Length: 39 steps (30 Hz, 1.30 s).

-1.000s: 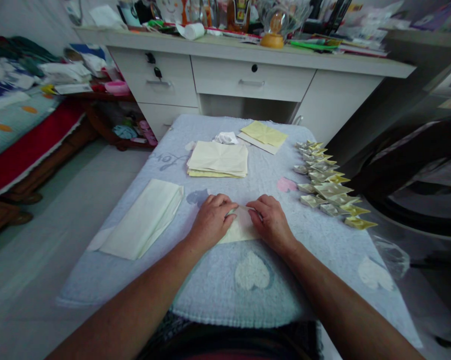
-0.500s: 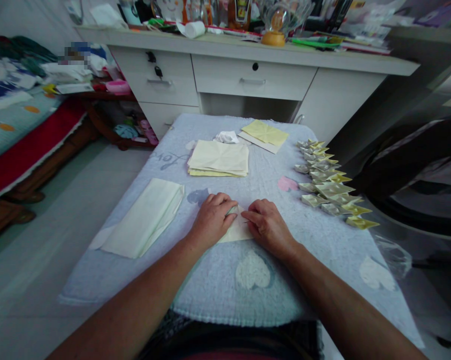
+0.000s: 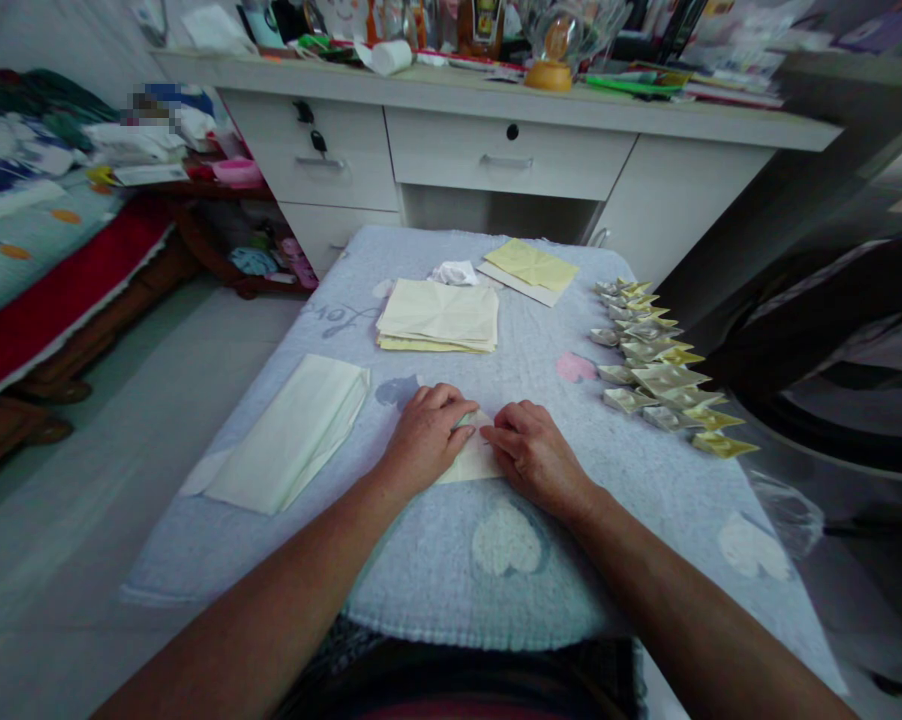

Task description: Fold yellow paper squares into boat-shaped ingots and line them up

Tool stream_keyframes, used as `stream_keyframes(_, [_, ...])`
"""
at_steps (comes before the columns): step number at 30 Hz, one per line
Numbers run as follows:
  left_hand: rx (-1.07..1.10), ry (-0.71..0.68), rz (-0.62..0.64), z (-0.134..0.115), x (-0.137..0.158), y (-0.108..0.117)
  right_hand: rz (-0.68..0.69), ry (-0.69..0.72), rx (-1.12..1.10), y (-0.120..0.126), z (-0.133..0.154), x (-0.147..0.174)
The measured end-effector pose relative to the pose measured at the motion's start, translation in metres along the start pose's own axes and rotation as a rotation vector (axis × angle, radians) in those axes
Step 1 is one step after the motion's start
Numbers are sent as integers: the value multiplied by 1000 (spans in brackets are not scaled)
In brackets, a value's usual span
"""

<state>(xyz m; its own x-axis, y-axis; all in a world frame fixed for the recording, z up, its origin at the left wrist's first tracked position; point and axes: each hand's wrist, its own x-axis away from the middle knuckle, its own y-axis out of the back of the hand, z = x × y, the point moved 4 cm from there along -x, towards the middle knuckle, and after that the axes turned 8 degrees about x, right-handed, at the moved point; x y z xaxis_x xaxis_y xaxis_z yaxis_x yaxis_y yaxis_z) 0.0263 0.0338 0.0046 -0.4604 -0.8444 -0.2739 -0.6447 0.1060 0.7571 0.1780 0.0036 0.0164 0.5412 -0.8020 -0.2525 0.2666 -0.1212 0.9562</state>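
A small pale cream sheet of paper (image 3: 469,464) lies on the cloth-covered table between my hands, partly covered by them. My left hand (image 3: 430,430) is closed on its left side, with thumb and fingers together at the upper edge. From the right, my right hand (image 3: 535,446) has its fingers curled and pressed on the paper's right part. Beyond the hands sits a stack of cream paper sheets (image 3: 437,314). Left of my left hand lies a folded pale paper bundle (image 3: 292,434). Several folded paper boats (image 3: 670,382) stand in rows at the right.
The table cloth (image 3: 391,560) is light blue with heart prints. Yellow and white sheets (image 3: 530,266) and a crumpled white tissue (image 3: 454,273) lie at the far side. Behind stands a white desk (image 3: 451,140) crowded with items. A bed (image 3: 53,250) is at left.
My hands stay at the same place on the paper, with hardly any finger movement. The whole view has shifted very slightly.
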Motion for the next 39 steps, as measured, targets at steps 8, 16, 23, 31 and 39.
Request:
stream_keyframes(8, [8, 3, -2, 0, -1, 0, 24, 7, 0, 2, 1, 0])
stream_keyframes(16, [-1, 6, 9, 0, -1, 0, 28, 20, 3, 2, 2, 0])
stream_keyframes(23, [-2, -6, 10, 1, 0, -2, 41, 36, -29, 3, 3, 1])
stream_keyframes(31, [-24, -7, 18, 2, -1, -3, 92, 51, -37, 6, 6, 3])
stream_keyframes(39, [-43, -4, 29, 2, 0, -3, 107, 40, -21, 6, 7, 2])
